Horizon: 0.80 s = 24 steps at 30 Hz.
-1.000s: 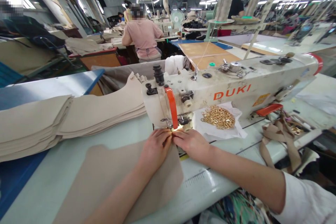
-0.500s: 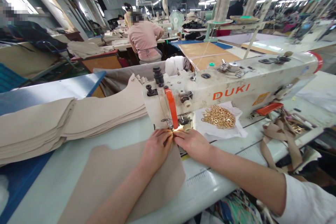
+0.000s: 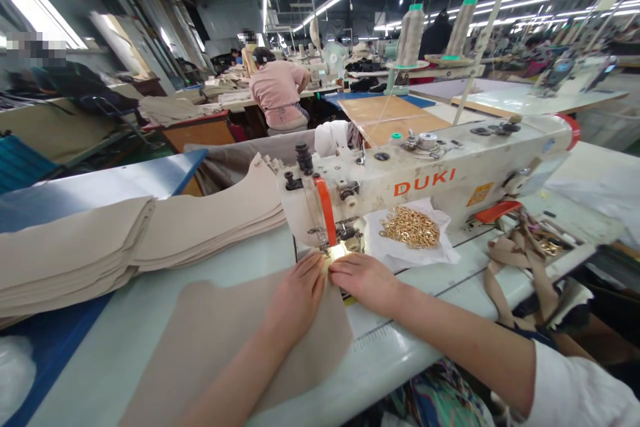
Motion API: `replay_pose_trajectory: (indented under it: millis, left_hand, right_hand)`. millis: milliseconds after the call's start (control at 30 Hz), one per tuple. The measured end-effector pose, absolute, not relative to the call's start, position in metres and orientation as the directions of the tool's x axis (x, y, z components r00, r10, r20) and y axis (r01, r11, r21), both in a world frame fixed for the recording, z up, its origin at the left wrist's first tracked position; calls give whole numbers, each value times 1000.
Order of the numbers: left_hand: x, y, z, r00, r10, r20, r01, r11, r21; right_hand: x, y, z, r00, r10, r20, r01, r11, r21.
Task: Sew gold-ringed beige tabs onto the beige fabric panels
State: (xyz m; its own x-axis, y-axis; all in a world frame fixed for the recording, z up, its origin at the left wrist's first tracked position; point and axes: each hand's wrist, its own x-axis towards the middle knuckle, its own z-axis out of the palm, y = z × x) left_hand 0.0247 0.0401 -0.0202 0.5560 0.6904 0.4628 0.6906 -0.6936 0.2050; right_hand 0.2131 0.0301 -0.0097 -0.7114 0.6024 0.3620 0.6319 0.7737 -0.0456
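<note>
A beige fabric piece (image 3: 220,333) lies on the pale table of a white sewing machine (image 3: 430,177), its upper edge at the lit needle area. My left hand (image 3: 297,290) is closed on that edge just left of the needle, fingers pressed together. Close beside it, my right hand (image 3: 367,280) pinches the same edge, fingertips almost meeting the left ones. The fingers hide the exact spot under the presser foot. An orange guard (image 3: 326,211) stands right above my fingertips.
Stacked beige fabric pieces (image 3: 205,230) lie at the left. Gold-coloured metal rings (image 3: 410,227) rest on white cloth (image 3: 445,250) beside the machine. Beige straps (image 3: 520,260) hang at the right. A co-worker in pink (image 3: 280,90) sits farther back; thread cones (image 3: 410,37) stand behind the machine.
The camera view has shifted slightly, so the machine sits a little lower and further left. Both hands remain at the needle with the fabric, which shows little movement.
</note>
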Motion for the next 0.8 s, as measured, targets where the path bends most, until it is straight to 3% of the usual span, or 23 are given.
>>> replay_pose_trajectory:
  millis: [467,800]
  left_hand:
    - [25,43,-20,579,687,439,708,-691,148]
    - [28,47,-17,564,706,429,713,-678,177]
  right_hand:
    - [212,36,-13,-707,619,344,633,770,-83]
    - [210,41,-11,-730,613,301,622,779,-79]
